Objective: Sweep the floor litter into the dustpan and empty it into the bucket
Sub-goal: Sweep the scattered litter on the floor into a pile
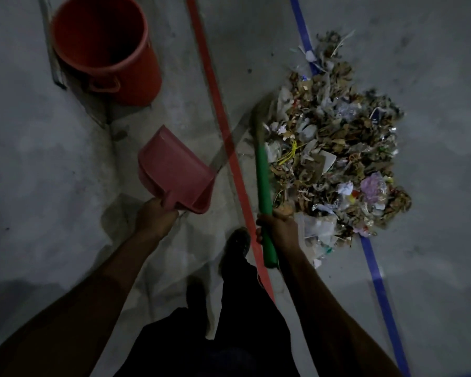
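Concrete floor (433, 63), grey, matt and mottled, seen from above. A red stripe (210, 85) and a blue stripe (378, 284) cross it lengthwise, well apart.

Left hand (154, 217): fingers curled round the short handle of the dustpan (172, 164), a pink, smooth plastic scoop with a flat rectangular tray and raised side walls. The pan is held off the floor, tilted, left of the red stripe, its mouth turned away from the person.

Right hand (279, 227): closed firmly round the green, cylindrical plastic handle of the broom (263, 172). The handle runs up from the fist to a blurred, pale fibrous head at the left edge of the litter (335, 148).

The litter forms 1 broad, irregular heap lying across the blue stripe: dry brown leaves, crumpled white paper, clear and lilac plastic film, a yellow cord, small foil scraps. Its texture is loose and ragged, with a few scraps scattered at the far end.

Bucket (106, 47): red-orange plastic, round, open-topped, with a rolled rim and a moulded side lug, standing near the floor's far left corner, well apart from the heap. Its interior is dark; contents cannot be told.

A dark shoe (235, 246) rests beside the red stripe, between the 2 forearms.
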Motion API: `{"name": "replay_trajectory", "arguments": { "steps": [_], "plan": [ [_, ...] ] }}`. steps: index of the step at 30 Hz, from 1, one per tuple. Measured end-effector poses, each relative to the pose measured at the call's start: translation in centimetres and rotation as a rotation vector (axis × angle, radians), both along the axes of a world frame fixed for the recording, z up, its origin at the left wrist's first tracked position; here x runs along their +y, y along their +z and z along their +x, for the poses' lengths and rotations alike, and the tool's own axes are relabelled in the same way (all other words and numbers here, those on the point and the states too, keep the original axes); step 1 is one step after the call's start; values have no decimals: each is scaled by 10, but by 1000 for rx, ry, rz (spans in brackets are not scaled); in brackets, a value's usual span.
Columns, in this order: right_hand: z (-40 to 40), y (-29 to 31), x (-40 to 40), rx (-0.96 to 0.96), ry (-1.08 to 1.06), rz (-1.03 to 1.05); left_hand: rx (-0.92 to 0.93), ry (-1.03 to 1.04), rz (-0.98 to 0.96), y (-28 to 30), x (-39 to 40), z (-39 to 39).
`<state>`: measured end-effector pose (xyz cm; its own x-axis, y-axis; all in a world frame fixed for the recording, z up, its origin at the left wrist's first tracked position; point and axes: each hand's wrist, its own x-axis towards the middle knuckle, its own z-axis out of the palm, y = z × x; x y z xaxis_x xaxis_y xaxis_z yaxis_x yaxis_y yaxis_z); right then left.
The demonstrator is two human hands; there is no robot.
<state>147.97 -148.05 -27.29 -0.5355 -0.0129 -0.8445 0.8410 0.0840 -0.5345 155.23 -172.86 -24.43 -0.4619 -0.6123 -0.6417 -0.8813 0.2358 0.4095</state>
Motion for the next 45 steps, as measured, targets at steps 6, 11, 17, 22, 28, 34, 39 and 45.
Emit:
{"name": "replay_trajectory", "arguments": {
  "steps": [6, 11, 17, 22, 28, 34, 39, 45],
  "plan": [
    [70, 13, -10, -29, 274, 114, -6, 3, 33, 3, -9, 38],
    [76, -2, 7, -132, 516, 248, 22, 41, 65, 0, -13, 63],
    [28, -13, 35, -115, 337, 393, 22, 70, 54, -10, -19, 73],
    [-16, -5, 41, -4, 281, 438, 5, 51, 60, -15, -20, 61],
    [-38, 34, 27, 20, 219, 252, 52, 117, 128, 4, -20, 13],
    [-73, 83, -5, 83, 160, 180, 111, 120, 113, 33, -34, -53],
    [-124, 105, -38, 126, 82, 197, 123, 92, 95, 42, -64, -123],
    [-210, 99, -91, 145, -31, 265, 141, 24, 129, 27, -136, -239]
  ]
}}
